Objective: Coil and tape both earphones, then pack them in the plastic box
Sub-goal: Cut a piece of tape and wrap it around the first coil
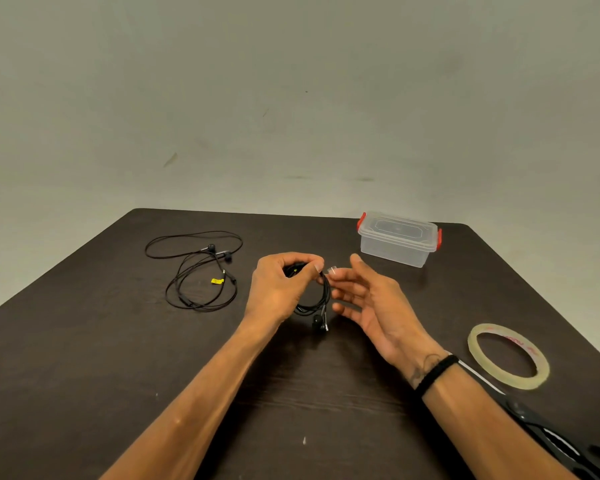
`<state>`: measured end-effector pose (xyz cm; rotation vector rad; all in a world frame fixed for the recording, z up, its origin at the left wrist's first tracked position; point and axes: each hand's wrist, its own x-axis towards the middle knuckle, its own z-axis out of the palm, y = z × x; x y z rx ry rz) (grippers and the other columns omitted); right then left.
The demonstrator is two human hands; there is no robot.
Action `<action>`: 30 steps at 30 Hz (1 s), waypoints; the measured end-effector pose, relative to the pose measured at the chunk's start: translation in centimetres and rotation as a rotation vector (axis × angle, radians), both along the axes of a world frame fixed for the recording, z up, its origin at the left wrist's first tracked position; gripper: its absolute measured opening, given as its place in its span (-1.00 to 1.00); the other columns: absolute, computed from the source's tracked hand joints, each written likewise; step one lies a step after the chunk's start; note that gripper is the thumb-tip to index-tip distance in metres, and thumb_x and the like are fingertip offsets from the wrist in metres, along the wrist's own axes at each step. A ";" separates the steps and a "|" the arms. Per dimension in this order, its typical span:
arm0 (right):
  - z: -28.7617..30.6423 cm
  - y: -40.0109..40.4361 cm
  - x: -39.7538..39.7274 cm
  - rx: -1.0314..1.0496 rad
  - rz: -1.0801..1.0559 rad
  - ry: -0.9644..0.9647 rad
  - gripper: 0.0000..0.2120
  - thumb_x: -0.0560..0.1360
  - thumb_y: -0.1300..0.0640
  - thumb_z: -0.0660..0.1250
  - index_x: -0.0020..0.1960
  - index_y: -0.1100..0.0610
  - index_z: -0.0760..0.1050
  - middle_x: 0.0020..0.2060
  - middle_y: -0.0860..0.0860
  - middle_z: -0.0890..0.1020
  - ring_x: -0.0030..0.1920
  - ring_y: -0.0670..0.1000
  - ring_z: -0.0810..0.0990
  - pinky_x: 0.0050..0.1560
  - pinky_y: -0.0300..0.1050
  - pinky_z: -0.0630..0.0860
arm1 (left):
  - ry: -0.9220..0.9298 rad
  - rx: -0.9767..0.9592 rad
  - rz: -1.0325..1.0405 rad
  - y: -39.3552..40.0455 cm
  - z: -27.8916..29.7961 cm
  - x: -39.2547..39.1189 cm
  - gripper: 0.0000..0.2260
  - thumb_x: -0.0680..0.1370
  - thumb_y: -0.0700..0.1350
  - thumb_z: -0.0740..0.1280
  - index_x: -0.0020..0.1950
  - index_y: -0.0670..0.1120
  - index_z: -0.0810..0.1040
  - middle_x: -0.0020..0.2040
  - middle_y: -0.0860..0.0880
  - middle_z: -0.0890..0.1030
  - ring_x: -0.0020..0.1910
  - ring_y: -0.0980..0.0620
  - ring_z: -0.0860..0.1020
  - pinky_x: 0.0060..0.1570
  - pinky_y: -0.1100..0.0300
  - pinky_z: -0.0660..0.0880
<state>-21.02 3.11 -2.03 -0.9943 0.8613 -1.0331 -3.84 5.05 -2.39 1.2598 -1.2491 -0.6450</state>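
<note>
My left hand (279, 285) grips a coiled black earphone (317, 299) above the middle of the table, its earbuds hanging below. My right hand (368, 296) is beside the coil with fingers spread, and a small clear piece of tape (333, 270) sits at its fingertips against the cable. A second black earphone (198, 271) lies loose and uncoiled at the left, with a yellow tag on its cable. The clear plastic box (397, 239) with red latches stands shut at the back right. A roll of clear tape (508, 355) lies at the right.
Black scissors (534, 424) lie under my right forearm near the table's right front. The dark wooden table (84, 358) ends at a plain wall behind.
</note>
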 end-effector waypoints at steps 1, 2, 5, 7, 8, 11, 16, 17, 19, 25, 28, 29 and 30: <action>0.0 0.0 0.0 0.009 0.001 -0.012 -0.61 0.65 -0.07 0.34 0.10 0.26 0.70 0.02 0.16 0.77 -0.05 0.04 0.64 0.02 -0.01 0.60 | 0.000 -0.001 0.000 0.0 0.0 -0.1 -0.94 0.57 0.00 0.49 -0.05 0.08 0.77 -0.18 0.09 0.76 0.02 0.13 0.72 0.28 -0.08 0.57; 0.0 0.0 0.0 0.006 0.005 -0.015 -0.62 0.65 -0.04 0.34 0.12 0.28 0.70 0.02 0.16 0.77 -0.03 0.06 0.62 0.00 -0.02 0.60 | -0.005 0.000 0.002 0.0 0.0 -0.1 -0.94 0.57 0.00 0.49 -0.05 0.07 0.77 -0.18 0.08 0.76 0.01 0.12 0.72 0.28 -0.08 0.57; -0.1 0.3 0.1 -0.033 0.012 0.000 -0.66 0.65 0.02 0.35 0.13 0.29 0.70 0.01 0.14 0.77 -0.02 0.07 0.59 -0.01 -0.03 0.58 | -0.024 0.006 0.017 0.0 0.0 -0.2 -0.93 0.56 0.02 0.49 -0.03 0.07 0.77 -0.18 0.10 0.76 0.00 0.13 0.72 0.25 -0.06 0.59; -0.1 0.4 0.1 -0.096 0.001 0.056 -0.71 0.65 0.03 0.37 0.09 0.25 0.73 0.01 0.12 0.78 -0.04 0.03 0.60 -0.01 -0.03 0.59 | -0.031 0.012 0.033 0.1 0.1 -0.3 -0.92 0.56 0.02 0.50 -0.03 0.07 0.77 -0.17 0.11 0.76 0.00 0.15 0.72 0.24 -0.03 0.60; -0.1 0.4 0.1 -0.136 -0.008 0.092 -0.74 0.64 0.04 0.39 0.06 0.21 0.74 0.00 0.10 0.78 -0.05 0.01 0.61 0.00 -0.03 0.59 | -0.035 0.015 0.037 0.1 0.1 -0.3 -0.93 0.56 0.01 0.50 -0.03 0.06 0.78 -0.17 0.11 0.76 -0.01 0.17 0.72 0.23 -0.01 0.61; -0.3 0.5 0.4 -0.269 -0.066 0.205 -0.85 0.59 0.09 0.47 0.00 0.16 0.75 -0.07 0.04 0.79 -0.11 -0.07 0.65 -0.04 -0.05 0.62 | -0.044 0.017 0.040 0.3 0.3 -0.4 -0.92 0.56 -0.01 0.50 -0.01 0.04 0.78 -0.13 0.12 0.77 -0.02 0.19 0.72 0.20 0.04 0.62; -0.9 0.2 0.5 -0.506 -0.151 0.357 -0.96 0.49 0.14 0.59 -0.09 0.07 0.75 -0.17 -0.03 0.78 -0.14 -0.07 0.72 -0.05 -0.10 0.65 | -0.130 0.017 0.052 0.6 0.6 -0.6 -0.92 0.56 -0.04 0.50 0.01 0.03 0.78 -0.07 0.17 0.76 -0.01 0.29 0.69 0.16 0.23 0.61; -1.0 0.1 0.5 -0.536 -0.161 0.371 -0.95 0.47 0.15 0.60 -0.10 0.07 0.74 -0.18 -0.03 0.78 -0.13 -0.04 0.73 -0.03 -0.14 0.64 | -0.150 0.014 0.053 0.6 0.7 -0.6 -0.92 0.56 -0.04 0.49 0.01 0.04 0.78 -0.07 0.18 0.76 -0.01 0.31 0.68 0.15 0.26 0.60; -1.1 0.2 0.5 -0.563 -0.191 0.399 -0.92 0.45 0.15 0.62 -0.11 0.06 0.73 -0.19 -0.04 0.77 -0.12 0.02 0.73 -0.04 -0.19 0.63 | -0.182 0.004 0.053 0.6 0.8 -0.7 -0.92 0.56 -0.04 0.49 0.01 0.04 0.78 -0.07 0.19 0.76 -0.01 0.32 0.67 0.12 0.31 0.59; -1.1 0.6 0.5 -0.714 -0.320 0.617 -0.87 0.48 0.09 0.57 -0.13 -0.04 0.62 -0.28 -0.10 0.68 -0.26 -0.10 0.63 -0.25 -0.20 0.59 | -0.233 -0.044 0.042 0.9 0.8 -1.2 -0.92 0.57 -0.10 0.48 0.02 0.00 0.78 -0.08 0.17 0.76 -0.02 0.31 0.68 0.06 0.38 0.57; -1.3 1.1 0.9 -0.820 -0.394 0.808 -0.84 0.49 0.05 0.49 -0.10 -0.06 0.50 -0.36 -0.09 0.59 -0.32 -0.07 0.59 -0.25 0.02 0.61 | -0.256 -0.058 0.019 1.0 0.7 -1.6 -0.91 0.58 -0.13 0.46 0.02 -0.03 0.78 -0.09 0.14 0.76 -0.05 0.29 0.69 0.01 0.42 0.56; -1.3 1.2 1.0 -0.841 -0.415 0.854 -0.82 0.49 0.06 0.47 -0.09 -0.05 0.45 -0.36 -0.10 0.57 -0.32 -0.07 0.57 -0.25 0.06 0.60 | -0.259 -0.059 0.012 1.0 0.7 -1.7 -0.90 0.59 -0.14 0.46 0.02 -0.03 0.78 -0.09 0.14 0.76 -0.05 0.29 0.69 -0.01 0.44 0.55; -1.3 1.2 1.1 -0.856 -0.430 0.894 -0.81 0.49 0.06 0.45 -0.08 -0.05 0.42 -0.35 -0.11 0.55 -0.31 -0.07 0.56 -0.26 0.07 0.58 | -0.259 -0.058 0.008 1.0 0.6 -1.9 -0.90 0.59 -0.14 0.46 0.03 -0.03 0.77 -0.09 0.14 0.75 -0.06 0.29 0.69 -0.04 0.46 0.54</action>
